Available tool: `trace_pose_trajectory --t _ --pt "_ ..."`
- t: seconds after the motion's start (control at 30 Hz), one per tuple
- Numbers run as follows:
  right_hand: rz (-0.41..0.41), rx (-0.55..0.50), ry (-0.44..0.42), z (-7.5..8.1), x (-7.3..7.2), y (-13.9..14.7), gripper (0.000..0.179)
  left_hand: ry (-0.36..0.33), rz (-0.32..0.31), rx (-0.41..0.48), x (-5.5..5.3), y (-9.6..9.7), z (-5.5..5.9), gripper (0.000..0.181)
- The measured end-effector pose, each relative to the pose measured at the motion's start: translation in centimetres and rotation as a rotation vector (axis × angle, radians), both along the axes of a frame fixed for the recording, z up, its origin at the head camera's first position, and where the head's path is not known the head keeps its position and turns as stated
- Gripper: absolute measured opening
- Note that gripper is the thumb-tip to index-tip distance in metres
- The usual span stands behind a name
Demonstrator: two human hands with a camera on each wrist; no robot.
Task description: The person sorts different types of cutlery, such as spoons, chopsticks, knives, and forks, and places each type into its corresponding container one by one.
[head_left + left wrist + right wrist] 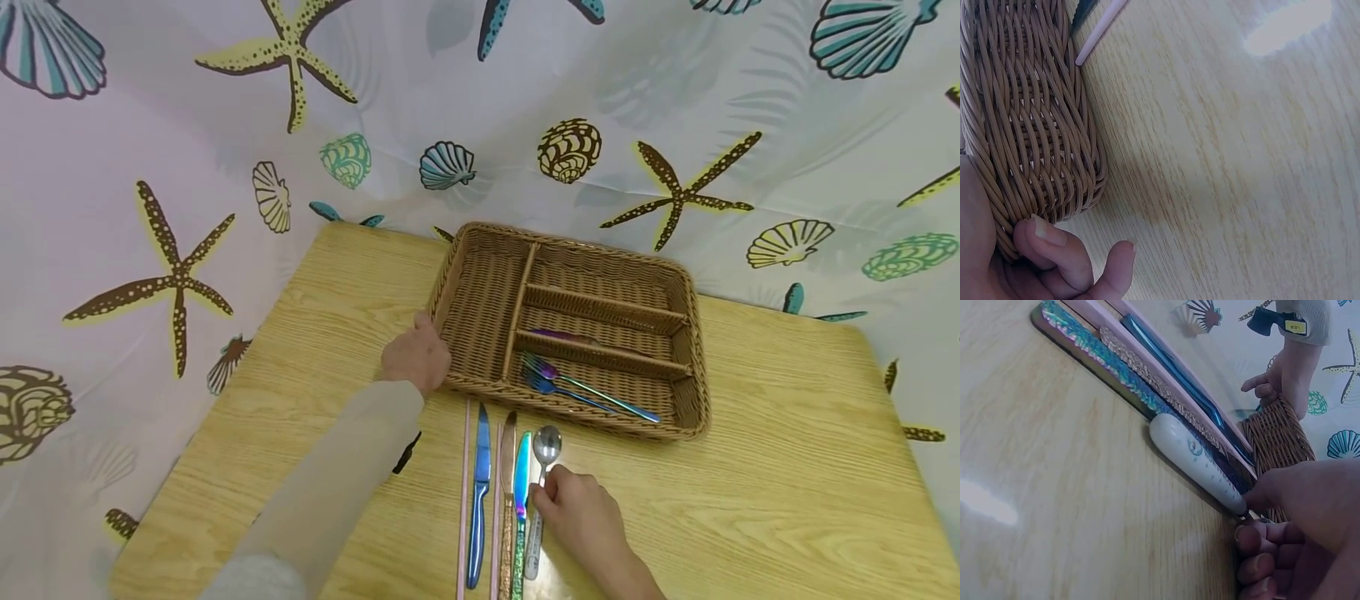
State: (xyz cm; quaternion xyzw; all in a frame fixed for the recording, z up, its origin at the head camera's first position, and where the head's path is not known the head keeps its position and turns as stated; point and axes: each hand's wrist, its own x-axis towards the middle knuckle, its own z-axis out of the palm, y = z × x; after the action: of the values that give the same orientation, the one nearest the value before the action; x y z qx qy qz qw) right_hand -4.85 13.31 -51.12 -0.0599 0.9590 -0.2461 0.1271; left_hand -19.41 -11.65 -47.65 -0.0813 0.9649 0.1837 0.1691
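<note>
A brown wicker cutlery tray [480, 387] with divided compartments lies on the table. My left hand [417, 357] grips its front left corner, thumb and fingers curled over the rim in the left wrist view. With thumb and fingertips, my right hand [583, 508] pinches the neck of a spoon [547, 444] that has a white handle [1194, 459]. Left of the spoon lie an iridescent knife [522, 475], a knife with a copper-toned handle [507, 542] and a blue knife [477, 500]. Two pink sticks [463, 500] lie alongside the knives.
Two forks [592, 392] lie in the tray's front right compartment. A purple utensil [562, 336] shows partly behind a divider. The wooden table [795, 467] meets a shell-patterned cloth [510, 108] at the back and left.
</note>
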Motion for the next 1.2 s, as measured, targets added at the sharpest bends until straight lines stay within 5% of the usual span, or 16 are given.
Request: trace_pose_trajectory --t 0.77,1.2 --pt "-0.073 -0.03 0.049 -0.2 0.4 0.3 0.017 0.008 -0.001 -0.02 0.1 0.2 0.0 0.027" --pt "0.148 -0.295 0.284 0.5 0.3 2.4 0.018 0.009 -0.008 -0.015 0.1 0.0 0.0 0.039"
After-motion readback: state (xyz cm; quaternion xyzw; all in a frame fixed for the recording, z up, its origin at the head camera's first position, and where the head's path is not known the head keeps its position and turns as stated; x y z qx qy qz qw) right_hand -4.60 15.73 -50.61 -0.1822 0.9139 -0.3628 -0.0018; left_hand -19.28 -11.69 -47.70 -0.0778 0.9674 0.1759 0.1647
